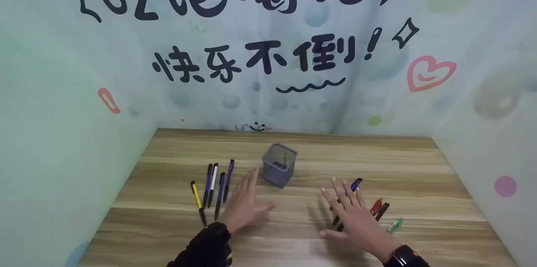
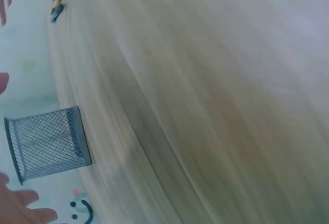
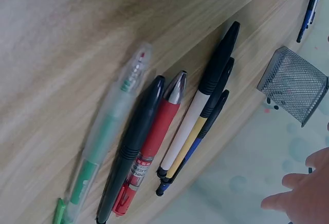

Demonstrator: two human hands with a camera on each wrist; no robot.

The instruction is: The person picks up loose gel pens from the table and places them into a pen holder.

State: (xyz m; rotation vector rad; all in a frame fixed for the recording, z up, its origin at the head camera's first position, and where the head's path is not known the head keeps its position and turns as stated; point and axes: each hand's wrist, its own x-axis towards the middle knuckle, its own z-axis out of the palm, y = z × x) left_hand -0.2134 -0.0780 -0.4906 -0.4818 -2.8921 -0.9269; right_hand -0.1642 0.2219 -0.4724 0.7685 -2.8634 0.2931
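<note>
A dark mesh pen holder (image 1: 279,170) stands upright on the table between the two hands. My left hand (image 1: 245,208) has its fingers stretched forward, holding nothing, just right of several pens, among them a yellow pen (image 1: 195,193) and a white pen (image 1: 213,181). Spread fingers show on my right hand (image 1: 356,219), which hovers over another group of pens and partly hides them in the head view. The right wrist view shows that group side by side: a green pen (image 3: 97,152), a black pen (image 3: 136,136), a red pen (image 3: 159,126), plus white, yellow and blue ones.
The wood-grain table (image 1: 293,254) meets a printed cloth backdrop (image 1: 260,103) behind the pen holder. Cloth walls also rise along the left and right sides. A black watch-like band (image 1: 405,256) is on the right wrist.
</note>
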